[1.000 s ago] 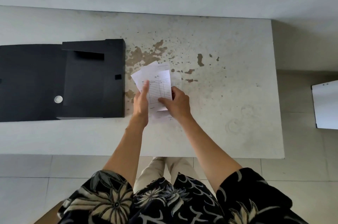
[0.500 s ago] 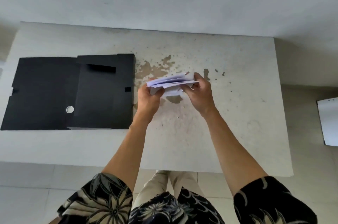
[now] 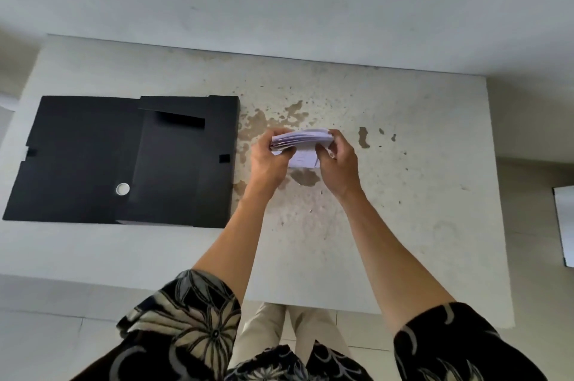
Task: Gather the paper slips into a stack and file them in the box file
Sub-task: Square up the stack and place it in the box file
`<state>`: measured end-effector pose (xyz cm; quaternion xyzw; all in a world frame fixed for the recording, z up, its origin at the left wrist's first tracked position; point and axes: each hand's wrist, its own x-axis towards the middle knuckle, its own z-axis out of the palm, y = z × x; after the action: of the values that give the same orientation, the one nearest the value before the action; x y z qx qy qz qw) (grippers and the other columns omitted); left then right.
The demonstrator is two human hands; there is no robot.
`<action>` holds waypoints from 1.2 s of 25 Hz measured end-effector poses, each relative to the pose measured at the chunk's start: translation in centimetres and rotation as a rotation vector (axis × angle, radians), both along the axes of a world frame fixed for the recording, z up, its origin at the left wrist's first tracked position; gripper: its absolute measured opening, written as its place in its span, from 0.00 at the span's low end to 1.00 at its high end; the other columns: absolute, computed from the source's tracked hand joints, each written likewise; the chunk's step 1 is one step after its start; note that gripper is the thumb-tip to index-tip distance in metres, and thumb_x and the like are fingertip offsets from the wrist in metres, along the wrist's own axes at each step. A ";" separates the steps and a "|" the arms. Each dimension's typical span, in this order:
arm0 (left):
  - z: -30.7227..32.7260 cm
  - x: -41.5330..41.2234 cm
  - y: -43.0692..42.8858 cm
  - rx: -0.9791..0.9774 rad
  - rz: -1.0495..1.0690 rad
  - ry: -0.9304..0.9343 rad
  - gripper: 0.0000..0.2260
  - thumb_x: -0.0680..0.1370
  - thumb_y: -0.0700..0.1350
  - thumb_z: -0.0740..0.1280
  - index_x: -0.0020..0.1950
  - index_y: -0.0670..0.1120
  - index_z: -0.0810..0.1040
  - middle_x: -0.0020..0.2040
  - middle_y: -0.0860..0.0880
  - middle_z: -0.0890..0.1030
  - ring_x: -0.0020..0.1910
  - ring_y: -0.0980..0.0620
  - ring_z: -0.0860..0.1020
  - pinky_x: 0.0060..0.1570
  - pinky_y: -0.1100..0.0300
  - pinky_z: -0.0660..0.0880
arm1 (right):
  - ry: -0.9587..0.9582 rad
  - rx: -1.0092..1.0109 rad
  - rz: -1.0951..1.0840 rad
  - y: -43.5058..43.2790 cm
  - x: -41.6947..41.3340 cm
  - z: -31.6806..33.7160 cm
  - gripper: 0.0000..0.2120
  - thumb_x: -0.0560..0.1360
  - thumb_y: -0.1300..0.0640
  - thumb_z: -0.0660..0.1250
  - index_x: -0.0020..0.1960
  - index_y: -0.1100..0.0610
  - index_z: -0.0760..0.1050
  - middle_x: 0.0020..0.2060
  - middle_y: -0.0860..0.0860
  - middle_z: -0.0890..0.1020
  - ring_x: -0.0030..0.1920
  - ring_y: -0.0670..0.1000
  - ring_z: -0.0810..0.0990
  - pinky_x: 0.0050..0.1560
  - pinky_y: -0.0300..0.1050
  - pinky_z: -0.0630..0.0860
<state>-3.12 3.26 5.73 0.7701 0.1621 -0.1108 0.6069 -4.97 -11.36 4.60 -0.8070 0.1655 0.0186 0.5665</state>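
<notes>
Single head-worn view, steeply downward over the table (image 3: 403, 225), arm's reach

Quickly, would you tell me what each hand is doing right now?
Left hand: closed on the paper slips, left end.
Right hand: closed on their right end.

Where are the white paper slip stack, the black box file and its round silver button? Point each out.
white paper slip stack (image 3: 300, 137), head view, on its fanned top edges.
black box file (image 3: 174, 169), head view, on its inner tray floor.
round silver button (image 3: 122, 189), head view, on its centre.
</notes>
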 end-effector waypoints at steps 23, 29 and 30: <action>0.3 -0.8 -0.5 0.074 -0.075 0.165 0.13 0.73 0.47 0.64 0.54 0.44 0.79 0.51 0.43 0.83 0.48 0.45 0.79 0.45 0.49 0.77 | 0.174 0.134 0.044 -0.3 -0.1 -0.7 0.09 0.74 0.63 0.63 0.50 0.56 0.79 0.46 0.55 0.84 0.48 0.56 0.82 0.46 0.53 0.79; 2.2 -1.6 -0.5 -0.152 0.055 0.193 0.12 0.78 0.36 0.66 0.58 0.50 0.75 0.51 0.50 0.82 0.48 0.51 0.79 0.44 0.58 0.73 | 0.219 0.233 0.059 0.6 -0.3 0.5 0.15 0.74 0.62 0.62 0.59 0.54 0.77 0.52 0.49 0.84 0.54 0.51 0.82 0.53 0.53 0.80; 2.4 -1.7 -0.5 -0.155 0.042 0.191 0.13 0.78 0.35 0.66 0.57 0.51 0.75 0.51 0.51 0.82 0.48 0.52 0.79 0.44 0.59 0.73 | 0.220 0.237 0.065 0.7 -0.4 0.6 0.16 0.74 0.62 0.62 0.60 0.54 0.75 0.52 0.48 0.83 0.53 0.50 0.81 0.52 0.51 0.78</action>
<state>-4.85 2.76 8.13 0.7033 0.2261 -0.1833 0.6486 -5.32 -10.63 5.20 -0.7327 0.1968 0.1444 0.6352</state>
